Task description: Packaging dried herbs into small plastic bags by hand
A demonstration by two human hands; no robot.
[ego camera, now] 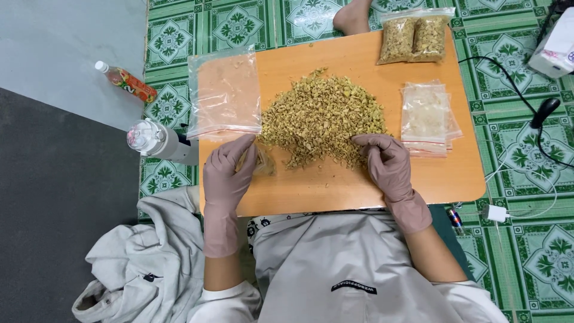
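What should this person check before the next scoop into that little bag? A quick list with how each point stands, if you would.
1. Small bag held by left hand: ok.
2. Bag mouth open: cannot tell.
3. Right hand at the edge of the pile of dried pieces: ok.
4. Empty bags beside the pile: ok.
5. Both hands gloved: ok.
6. Filled bags apart from the pile: ok.

bench (359,185): smooth matt wood. gloves on left hand (226,173) and right hand (387,164): thin matt rubber. bags (224,93) beyond the fingers: clear glossy plastic. pile (323,116): rough, dry.
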